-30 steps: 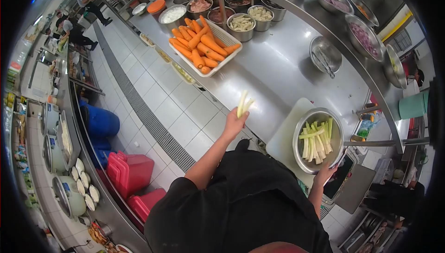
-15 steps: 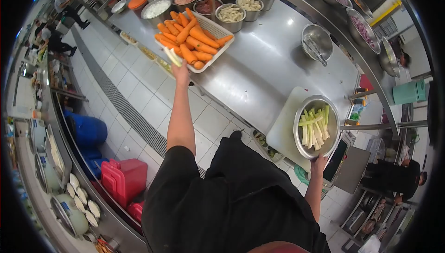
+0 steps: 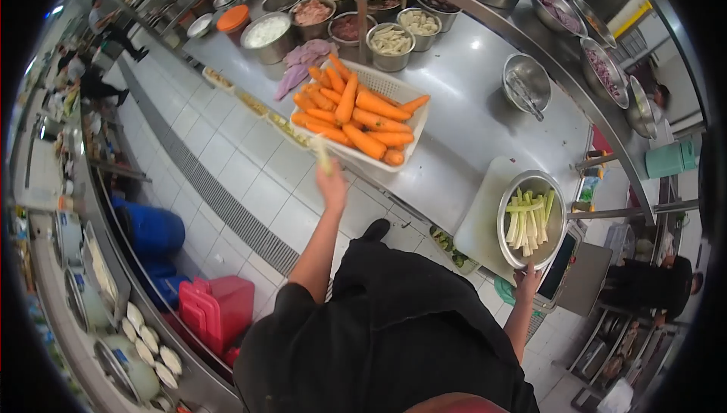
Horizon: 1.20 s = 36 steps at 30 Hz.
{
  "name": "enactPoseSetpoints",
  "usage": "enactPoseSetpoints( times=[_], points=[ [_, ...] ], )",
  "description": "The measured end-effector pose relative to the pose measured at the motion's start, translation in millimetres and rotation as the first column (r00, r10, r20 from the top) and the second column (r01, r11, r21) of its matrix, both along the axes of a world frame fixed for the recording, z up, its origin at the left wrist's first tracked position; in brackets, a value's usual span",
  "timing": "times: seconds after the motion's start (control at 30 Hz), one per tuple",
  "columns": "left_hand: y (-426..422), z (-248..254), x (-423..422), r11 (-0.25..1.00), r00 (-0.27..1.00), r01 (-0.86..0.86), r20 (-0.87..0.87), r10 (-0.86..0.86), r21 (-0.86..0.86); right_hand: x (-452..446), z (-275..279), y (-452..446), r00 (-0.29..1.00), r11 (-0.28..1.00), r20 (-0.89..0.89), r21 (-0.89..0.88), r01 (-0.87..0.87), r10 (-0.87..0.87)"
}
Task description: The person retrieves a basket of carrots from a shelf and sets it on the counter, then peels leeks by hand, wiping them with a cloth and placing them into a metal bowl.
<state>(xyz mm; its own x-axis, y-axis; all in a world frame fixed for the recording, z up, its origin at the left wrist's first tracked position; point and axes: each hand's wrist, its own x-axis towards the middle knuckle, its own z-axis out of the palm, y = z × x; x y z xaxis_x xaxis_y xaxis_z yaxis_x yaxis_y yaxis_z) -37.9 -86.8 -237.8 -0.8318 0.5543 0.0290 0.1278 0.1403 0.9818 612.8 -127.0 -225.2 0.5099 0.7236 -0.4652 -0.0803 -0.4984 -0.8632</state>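
Note:
My left hand (image 3: 331, 183) is closed around a few pale green celery sticks (image 3: 324, 157), blurred by motion. It hangs just off the near edge of a white plastic basket (image 3: 415, 137) heaped with orange carrots (image 3: 371, 121). With my right hand (image 3: 528, 280) I grip the near rim of a steel bowl (image 3: 559, 220). More cut celery sticks (image 3: 528, 224) lie inside the bowl. Underneath and left of it is a white cutting board (image 3: 477, 220) on the steel table.
Several steel pots of cut food, including one of white pieces (image 3: 266, 32), stand along the table's back. A pink cloth (image 3: 303, 65) lies beside the basket. A steel bowl with a utensil (image 3: 526, 84) sits further right. A shelf rail (image 3: 485, 15) crosses above. Other people stand farther off.
The carrot basket has slid right and nearer to me, and the pink cloth now shows behind it. My left hand has drawn back from the basket, still holding celery. My right hand stays on the bowl.

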Motion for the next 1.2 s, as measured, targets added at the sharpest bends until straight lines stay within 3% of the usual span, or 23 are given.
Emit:
enactPoseSetpoints(
  times=[0.03,0.07,0.1,0.13,0.17,0.2,0.27,0.3,0.4,0.43,0.47,0.5,0.53,0.63,0.7,0.73,0.87,0.9,0.93,1.0,1.07,1.13,1.2],
  points=[
    [2,-36,-33,0.984,0.954,-0.179,-0.249,0.17,-0.014,-14,12,-3,1.0,1.0,0.027,-0.029,0.004,-0.004],
    [7,10,-47,0.95,0.955,-0.288,0.108,0.276,0.121,-27,25,-7,0.998,0.998,0.057,-0.062,0.011,-0.008],
    [22,48,-72,0.909,0.919,-0.394,0.065,0.389,0.137,-45,43,-9,0.999,0.992,0.045,-0.122,0.023,-0.018],
    [35,41,-115,0.904,0.898,-0.416,-0.112,0.426,0.102,-41,34,-6,0.997,0.99,0.058,-0.132,0.051,-0.043],
    [57,48,-152,0.892,0.794,-0.444,-0.426,0.434,0.081,-29,15,-5,0.988,0.996,-0.149,-0.087,0.03,-0.043],
    [78,32,-201,0.93,0.83,-0.367,-0.44,0.342,0.029,-20,1,-17,0.937,0.999,-0.346,-0.03,0.04,-0.048],
    [126,5,-268,0.952,0.858,-0.241,-0.501,0.117,-0.19,-26,-1,-12,0.972,0.995,-0.218,-0.07,0.071,-0.085],
    [150,-28,-317,0.933,0.844,-0.143,-0.532,-0.06,-0.331,-39,13,-13,0.958,0.968,0.136,-0.051,-0.247,0.251],
    [190,-43,-330,0.849,0.836,0.206,-0.363,-0.411,-0.487,-52,23,-13,0.991,0.986,-0.091,-0.148,0.08,-0.094],
    [197,-12,-306,0.778,0.792,0.063,-0.444,-0.42,-0.625,-72,49,-9,0.994,0.967,0.0,-0.229,0.111,-0.114],
    [217,-44,-344,0.722,0.824,-0.011,-0.416,-0.385,-0.691,-68,48,-16,0.994,0.966,0.021,-0.237,0.108,-0.106],
    [236,-73,-386,0.911,0.982,0.146,-0.057,-0.182,-0.386,-75,57,-19,0.982,0.955,0.124,-0.245,0.168,-0.14],
    [248,-52,-394,0.988,0.984,0.047,0.175,-0.021,-0.149,-79,65,-22,0.955,0.947,0.258,-0.244,0.21,-0.145],
    [264,50,-396,0.883,0.892,0.268,0.246,-0.379,0.385,-69,71,-36,0.853,0.953,0.497,-0.144,0.266,-0.163],
    [249,122,-355,0.576,0.577,0.462,0.265,-0.773,0.675,-88,105,-19,0.723,0.978,0.662,0.084,0.19,-0.198],
    [240,153,-315,0.572,0.573,0.469,0.261,-0.777,0.672,-98,117,-7,0.726,0.977,0.657,0.083,0.197,-0.203],
    [194,234,-109,0.636,0.56,0.497,0.342,-0.755,0.59,-163,146,56,0.929,0.93,0.37,0.347,-0.121,-0.017],
    [184,237,-74,0.45,0.312,0.625,0.324,-0.893,0.638,-194,172,75,0.972,0.918,0.188,0.341,-0.202,0.144],
    [165,247,-23,0.468,0.239,0.621,0.417,-0.877,0.629,-214,172,93,0.935,0.868,0.139,0.347,-0.356,0.328],
    [139,248,74,0.45,0.003,0.581,0.55,-0.835,0.679,-250,167,122,0.752,0.713,-0.099,0.415,-0.564,0.652],
    [116,253,162,0.426,-0.054,0.622,0.578,-0.814,0.657,-290,130,132,0.247,0.804,-0.774,0.505,-0.314,0.583],
    [119,209,209,0.199,-0.268,0.658,0.473,-0.84,0.726,-289,146,123,0.055,0.804,-0.827,0.526,-0.277,0.559],
    [100,232,249,0.352,-0.126,0.653,0.554,-0.823,0.671,-263,153,121,-0.139,0.817,-0.85,0.526,-0.236,0.507]
  ],
)
